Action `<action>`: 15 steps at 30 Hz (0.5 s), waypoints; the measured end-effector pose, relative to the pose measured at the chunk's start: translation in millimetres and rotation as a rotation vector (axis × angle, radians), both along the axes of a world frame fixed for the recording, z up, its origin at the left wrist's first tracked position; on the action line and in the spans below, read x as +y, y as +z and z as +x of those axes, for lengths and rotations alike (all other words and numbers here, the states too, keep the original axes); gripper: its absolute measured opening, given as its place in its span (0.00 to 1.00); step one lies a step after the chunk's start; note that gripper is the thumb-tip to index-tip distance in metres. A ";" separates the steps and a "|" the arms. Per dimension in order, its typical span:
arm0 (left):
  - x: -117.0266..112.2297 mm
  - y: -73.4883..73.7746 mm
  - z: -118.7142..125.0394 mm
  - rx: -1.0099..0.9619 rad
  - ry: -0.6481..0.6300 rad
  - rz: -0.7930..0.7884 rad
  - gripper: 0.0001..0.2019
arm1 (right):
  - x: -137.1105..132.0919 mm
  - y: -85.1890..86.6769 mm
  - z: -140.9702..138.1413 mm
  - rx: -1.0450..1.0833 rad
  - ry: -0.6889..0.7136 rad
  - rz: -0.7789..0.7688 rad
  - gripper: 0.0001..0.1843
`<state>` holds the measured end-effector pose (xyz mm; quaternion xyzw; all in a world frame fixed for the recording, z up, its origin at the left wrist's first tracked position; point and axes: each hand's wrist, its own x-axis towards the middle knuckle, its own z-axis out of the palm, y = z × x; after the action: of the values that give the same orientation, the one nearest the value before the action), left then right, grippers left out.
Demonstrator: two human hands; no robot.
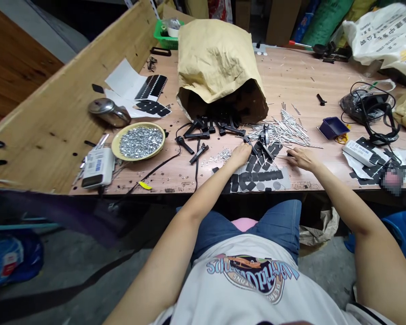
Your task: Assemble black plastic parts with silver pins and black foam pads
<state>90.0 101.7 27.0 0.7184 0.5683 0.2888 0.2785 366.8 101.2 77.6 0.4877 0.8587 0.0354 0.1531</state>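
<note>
My left hand [242, 155] is closed at the fingertips on a black plastic piece with a thin metal rod [255, 152]. To its right, my right hand [301, 159] pinches a thin metal rod with a black end [288, 154], pointing left. Between the hands, more black plastic pieces with rods [265, 146] lie on a sheet of black pads [248, 177]. Loose metal rods [287, 127] are heaped just beyond my hands. Small metal nuts or rings [224, 155] are scattered left of my left hand.
A large paper sack [219, 58] lies with its mouth toward me, black plastic pieces [203, 128] spilling out. At left are a yellow bowl [113, 146] of small metal parts, a metal pot [108, 112] and a white box [98, 167]. A purple tray [332, 128] and headset [380, 122] stand right.
</note>
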 end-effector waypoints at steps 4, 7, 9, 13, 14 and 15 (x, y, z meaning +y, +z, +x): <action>-16.0 9.0 -4.4 -0.087 0.067 -0.007 0.07 | -19.5 -8.8 -4.2 0.271 -0.106 0.054 0.21; -35.0 15.9 -7.0 -0.421 0.201 -0.087 0.06 | -41.5 -14.6 -25.4 0.651 -0.121 0.140 0.19; -48.5 18.7 -6.3 -0.694 0.241 -0.234 0.04 | -58.5 -17.6 -49.1 0.862 -0.109 0.110 0.17; -72.5 20.3 -2.2 -1.134 0.237 -0.535 0.03 | -88.1 -18.9 -98.3 1.082 -0.087 0.069 0.16; -77.3 20.4 -1.2 -1.210 0.241 -0.583 0.05 | -93.4 -18.3 -107.0 1.110 -0.090 0.068 0.16; -81.6 20.3 -0.3 -1.273 0.251 -0.621 0.06 | -97.7 -17.5 -113.8 1.131 -0.099 0.060 0.15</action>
<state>89.7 20.0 47.3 0.2274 0.4299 0.5065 0.7120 253.0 3.5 60.1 0.4745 0.7818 -0.2142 -0.3430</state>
